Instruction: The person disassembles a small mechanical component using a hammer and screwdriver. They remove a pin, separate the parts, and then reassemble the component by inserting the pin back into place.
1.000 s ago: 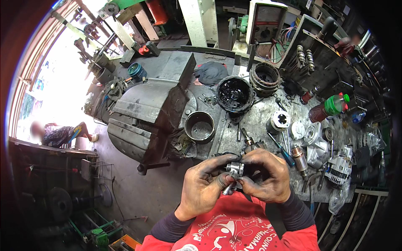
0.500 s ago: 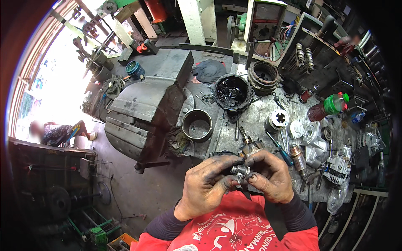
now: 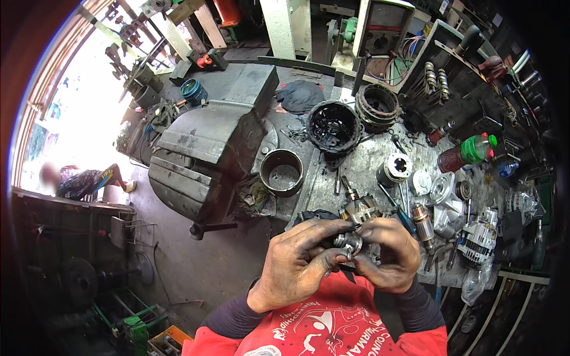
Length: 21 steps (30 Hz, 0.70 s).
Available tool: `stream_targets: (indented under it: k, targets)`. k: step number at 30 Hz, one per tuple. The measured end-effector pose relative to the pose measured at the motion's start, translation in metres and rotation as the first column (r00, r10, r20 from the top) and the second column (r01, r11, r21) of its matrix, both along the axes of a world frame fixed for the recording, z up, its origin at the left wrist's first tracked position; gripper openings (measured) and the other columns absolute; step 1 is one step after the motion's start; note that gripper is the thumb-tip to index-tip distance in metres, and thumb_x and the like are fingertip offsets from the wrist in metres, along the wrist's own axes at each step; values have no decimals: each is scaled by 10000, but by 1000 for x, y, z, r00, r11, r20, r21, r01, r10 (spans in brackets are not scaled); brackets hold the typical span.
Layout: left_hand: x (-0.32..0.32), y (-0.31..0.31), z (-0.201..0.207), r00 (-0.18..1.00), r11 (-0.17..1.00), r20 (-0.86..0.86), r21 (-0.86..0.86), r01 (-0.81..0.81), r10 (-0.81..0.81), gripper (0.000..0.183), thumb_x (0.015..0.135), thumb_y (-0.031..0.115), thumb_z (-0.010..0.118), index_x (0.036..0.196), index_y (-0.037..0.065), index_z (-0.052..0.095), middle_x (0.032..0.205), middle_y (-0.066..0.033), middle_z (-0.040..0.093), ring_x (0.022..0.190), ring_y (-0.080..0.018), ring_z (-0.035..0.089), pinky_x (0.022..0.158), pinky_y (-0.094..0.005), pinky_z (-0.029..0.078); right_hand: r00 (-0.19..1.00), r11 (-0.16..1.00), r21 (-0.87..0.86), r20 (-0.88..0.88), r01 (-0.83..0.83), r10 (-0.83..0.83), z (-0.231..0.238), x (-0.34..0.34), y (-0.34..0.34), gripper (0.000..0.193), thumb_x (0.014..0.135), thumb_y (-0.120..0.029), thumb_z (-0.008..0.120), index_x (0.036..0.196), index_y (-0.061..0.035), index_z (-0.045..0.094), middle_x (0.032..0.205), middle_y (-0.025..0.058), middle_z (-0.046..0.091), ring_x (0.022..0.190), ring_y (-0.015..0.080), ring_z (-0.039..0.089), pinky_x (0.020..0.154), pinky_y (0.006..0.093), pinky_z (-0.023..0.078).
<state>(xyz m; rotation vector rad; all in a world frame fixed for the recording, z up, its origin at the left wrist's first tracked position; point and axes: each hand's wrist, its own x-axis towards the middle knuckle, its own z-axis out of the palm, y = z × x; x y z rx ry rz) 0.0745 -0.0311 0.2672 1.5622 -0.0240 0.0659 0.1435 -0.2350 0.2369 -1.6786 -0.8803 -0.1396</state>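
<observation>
My left hand and right hand met at chest height, greasy fingers gripping a small metal part above the workbench.

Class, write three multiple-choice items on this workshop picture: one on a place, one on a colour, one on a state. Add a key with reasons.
1. Where does the large grey metal bench vise stand?
A. left of the hands
B. right of the hands
C. behind the red bottle

2. What colour is the cap of the dark red plastic bottle at the right of the cluttered metal workbench?
A. blue
B. green
C. yellow

3. How is the small silvery metal part held?
A. by the left hand alone
B. it lies loose on the bench
C. between the fingers of both hands

Key: 1 A, the vise sits at the bench's left end, left of and above the hands. 2 B, the cap shows bright green. 3 C, the left hand and right hand, both blackened with grease, close round it in front of the red shirt.
</observation>
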Motion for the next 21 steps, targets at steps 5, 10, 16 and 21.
stream_targets:
  k: [5,10,16,21]
  targets:
    - [0,-1,0,999,999,1,25,33,-33,360,903,16,774,1240,-73,686,1137,-150,697,828,-123,722,679,-226,596,977,998,53,-208,-24,34,-5,-10,-7,371,791,-44,883,1102,17,690,1112,219,727,981,280,757,796,355,620]
    - [1,3,-2,998,996,13,63,68,-69,383,863,-25,791,1230,-74,691,1119,-144,705,868,-136,729,686,-232,604,922,993,73,-369,-97,117,-3,-14,-12,330,835,29,822,1139,45,693,1123,226,722,972,249,753,799,339,634]
    - [2,-4,-2,987,973,-155,-230,11,-48,486,843,-74,807,1288,-108,612,1102,-170,698,889,-158,723,691,-248,604,718,956,294,-663,-11,213,-11,-25,-11,386,879,54,774,1237,68,630,1218,213,677,1056,242,723,896,354,628]
    - [0,-15,-4,963,925,-260,-380,-28,-77,509,858,-105,787,1321,-115,576,1131,-186,695,918,-174,721,737,-264,613,799,911,406,-571,75,189,-28,-35,-6,403,863,52,798,1224,63,619,1255,212,652,1124,240,694,928,360,619]
